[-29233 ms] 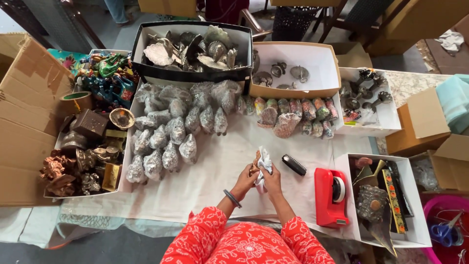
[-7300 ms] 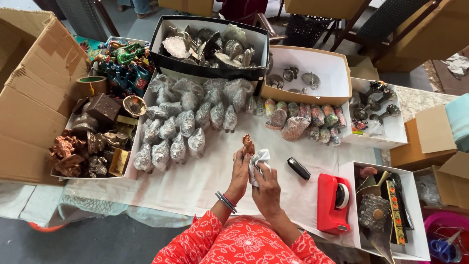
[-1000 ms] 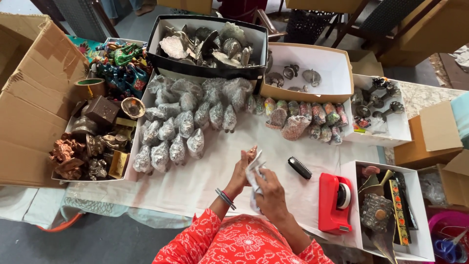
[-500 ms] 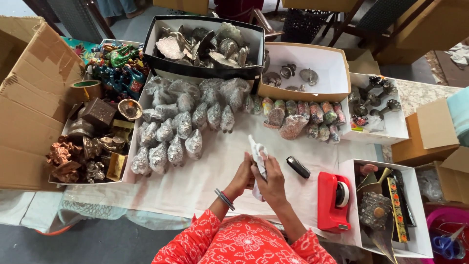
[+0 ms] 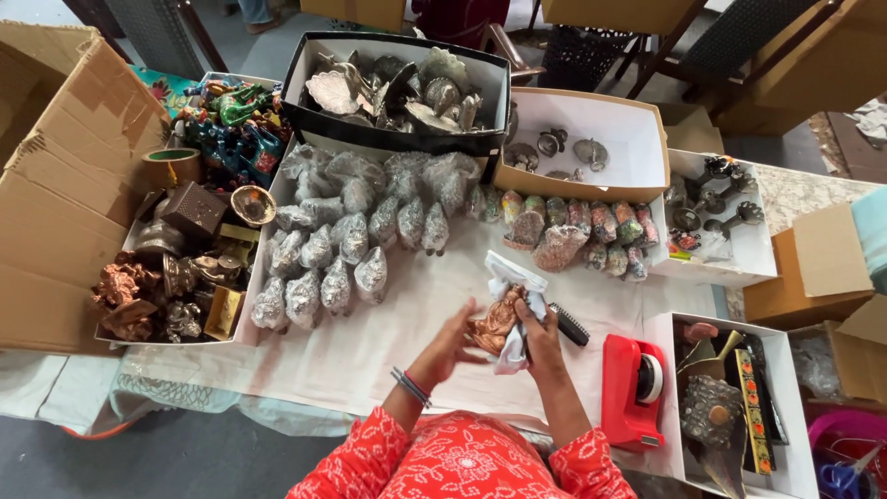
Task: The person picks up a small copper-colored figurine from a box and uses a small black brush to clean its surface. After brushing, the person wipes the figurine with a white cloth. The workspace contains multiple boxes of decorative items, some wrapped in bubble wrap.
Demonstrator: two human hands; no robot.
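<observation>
Clearly, the copper-coloured figurine (image 5: 497, 321) you hold above the bench (image 5: 388, 333) looks like solid metal: heavy for its size, stiff, with knobbly relief that gives purchase. It sits half inside a thin clear plastic bag (image 5: 511, 286), which is soft and probably slippery. Your right hand (image 5: 540, 334) has its grip clamped on figurine and bag together; your left hand (image 5: 453, 342) has its fingers apart, touching the figurine's near side. Hold the body, not the bag. Just beside lie a black comb (image 5: 569, 324) and a red tape dispenser (image 5: 633, 388).
</observation>
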